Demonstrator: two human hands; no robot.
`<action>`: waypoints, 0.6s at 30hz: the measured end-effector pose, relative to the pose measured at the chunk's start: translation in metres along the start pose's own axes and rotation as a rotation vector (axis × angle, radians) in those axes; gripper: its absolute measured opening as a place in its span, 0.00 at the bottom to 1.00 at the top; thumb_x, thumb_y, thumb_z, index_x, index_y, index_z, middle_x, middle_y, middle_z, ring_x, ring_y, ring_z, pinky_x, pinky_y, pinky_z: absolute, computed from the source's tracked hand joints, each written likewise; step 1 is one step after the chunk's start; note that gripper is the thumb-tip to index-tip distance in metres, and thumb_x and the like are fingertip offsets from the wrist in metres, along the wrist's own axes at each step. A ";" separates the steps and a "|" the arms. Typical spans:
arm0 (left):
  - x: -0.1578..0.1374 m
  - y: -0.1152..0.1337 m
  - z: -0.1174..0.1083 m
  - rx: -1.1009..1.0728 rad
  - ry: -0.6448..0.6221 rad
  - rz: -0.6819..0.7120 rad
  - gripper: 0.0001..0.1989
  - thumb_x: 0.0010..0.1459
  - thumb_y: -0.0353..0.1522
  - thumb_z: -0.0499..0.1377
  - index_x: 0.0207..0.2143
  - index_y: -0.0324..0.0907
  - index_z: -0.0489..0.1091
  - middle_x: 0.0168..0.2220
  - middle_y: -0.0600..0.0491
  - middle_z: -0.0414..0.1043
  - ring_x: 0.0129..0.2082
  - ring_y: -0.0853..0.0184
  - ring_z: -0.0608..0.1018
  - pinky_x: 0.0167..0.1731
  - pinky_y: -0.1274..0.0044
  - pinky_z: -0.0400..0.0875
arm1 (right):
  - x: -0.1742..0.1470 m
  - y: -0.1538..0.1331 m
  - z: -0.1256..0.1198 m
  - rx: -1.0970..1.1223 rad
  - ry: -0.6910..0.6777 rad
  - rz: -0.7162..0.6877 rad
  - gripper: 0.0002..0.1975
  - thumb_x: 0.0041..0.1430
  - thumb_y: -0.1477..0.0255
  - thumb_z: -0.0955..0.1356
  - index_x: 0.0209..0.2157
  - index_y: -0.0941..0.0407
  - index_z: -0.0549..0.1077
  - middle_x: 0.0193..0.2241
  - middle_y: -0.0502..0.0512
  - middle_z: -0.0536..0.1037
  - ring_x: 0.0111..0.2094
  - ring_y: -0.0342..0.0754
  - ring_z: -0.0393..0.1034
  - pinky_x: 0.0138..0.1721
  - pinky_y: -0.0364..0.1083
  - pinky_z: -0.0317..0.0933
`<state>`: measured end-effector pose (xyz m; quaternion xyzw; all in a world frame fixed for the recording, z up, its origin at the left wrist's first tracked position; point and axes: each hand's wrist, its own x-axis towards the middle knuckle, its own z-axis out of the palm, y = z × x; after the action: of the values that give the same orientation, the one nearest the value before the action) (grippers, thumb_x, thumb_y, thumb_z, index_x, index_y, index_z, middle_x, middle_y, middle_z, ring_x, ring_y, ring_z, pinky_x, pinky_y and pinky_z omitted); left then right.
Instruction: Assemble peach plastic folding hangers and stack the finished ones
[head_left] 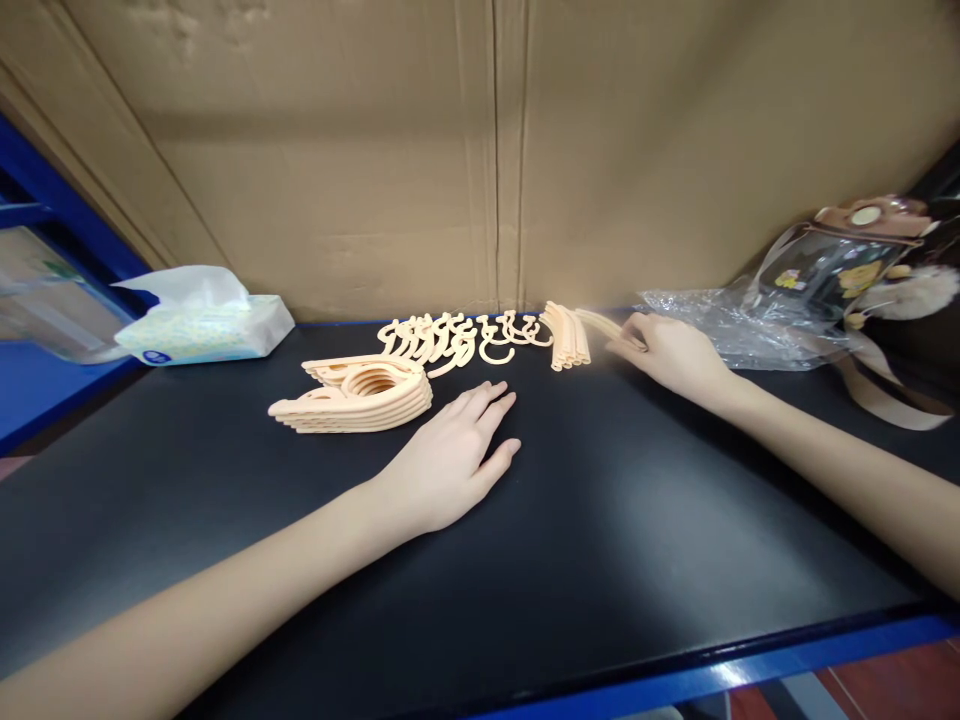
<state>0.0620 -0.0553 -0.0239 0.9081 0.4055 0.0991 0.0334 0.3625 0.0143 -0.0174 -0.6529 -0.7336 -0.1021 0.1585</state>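
Left hand (450, 455) flat on matte black tabletop (637, 520), palm down, fingers spread loosely and pointing toward one o'clock, holding nothing. Fingertips just short of stack of peach plastic hanger bodies (356, 393), piled flat at ten o'clock from that hand, near but not touching.

Right hand (664, 350) reaching in from four o'clock, fingers pinched narrow around single peach plastic bar (600, 322), blurred and angled up toward ten o'clock. Just beside it, at nine o'clock, bundle of matching curved peach bars (568, 336) lying side by side on tabletop.

Between bundle and stack, along far edge at twelve o'clock, loose row of peach plastic hooks (457, 338), some overlapping, exact count hard to tell.

Far left, at nine o'clock, soft pack of white tissues (206, 325) with one sheet standing up from slot, well apart from both hands. Behind right hand, at two o'clock, crumpled clear plastic bag (720, 325), and beyond it clear bag with brown trim and cartoon sticker (847, 265), fluffy cream pom-pom (922, 290) hanging at side. Brown cardboard sheet (480, 150) standing as backdrop across whole rear. Blue metal shelf frame (67, 215) at left, blue edge trimming tabletop's near side.
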 end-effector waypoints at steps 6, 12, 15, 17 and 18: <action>0.000 0.000 0.000 0.006 -0.009 -0.003 0.26 0.66 0.40 0.43 0.62 0.35 0.55 0.65 0.42 0.52 0.65 0.57 0.55 0.61 0.62 0.54 | 0.001 -0.001 -0.008 -0.085 0.011 0.143 0.04 0.53 0.72 0.63 0.31 0.56 0.68 0.23 0.55 0.72 0.25 0.52 0.65 0.25 0.46 0.49; -0.001 0.002 -0.002 -0.022 0.030 0.000 0.26 0.66 0.39 0.45 0.62 0.37 0.53 0.64 0.42 0.53 0.64 0.57 0.57 0.61 0.63 0.56 | 0.000 -0.001 -0.029 0.049 0.196 0.138 0.01 0.53 0.72 0.63 0.30 0.54 0.65 0.25 0.56 0.73 0.25 0.51 0.65 0.26 0.46 0.52; -0.001 0.005 -0.006 -0.008 0.187 0.021 0.28 0.64 0.38 0.48 0.63 0.39 0.47 0.65 0.42 0.50 0.64 0.56 0.55 0.60 0.62 0.56 | -0.011 -0.018 -0.036 0.229 0.188 -0.104 0.02 0.54 0.72 0.64 0.28 0.54 0.64 0.28 0.54 0.73 0.27 0.48 0.65 0.30 0.46 0.56; -0.001 0.006 -0.009 0.041 0.293 0.057 0.28 0.64 0.38 0.49 0.63 0.39 0.47 0.65 0.43 0.48 0.65 0.55 0.51 0.62 0.60 0.52 | -0.024 -0.035 -0.036 0.273 0.082 -0.307 0.01 0.54 0.72 0.63 0.29 0.54 0.65 0.28 0.53 0.72 0.28 0.48 0.65 0.31 0.46 0.58; -0.001 0.006 -0.011 0.060 0.321 0.084 0.28 0.64 0.38 0.50 0.63 0.38 0.48 0.65 0.43 0.49 0.65 0.54 0.51 0.62 0.60 0.50 | -0.030 -0.044 -0.035 0.290 0.055 -0.426 0.01 0.55 0.73 0.62 0.30 0.54 0.64 0.29 0.53 0.72 0.30 0.48 0.65 0.33 0.46 0.58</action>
<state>0.0637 -0.0608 -0.0124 0.8972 0.3703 0.2322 -0.0631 0.3256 -0.0319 0.0066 -0.4511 -0.8569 -0.0445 0.2454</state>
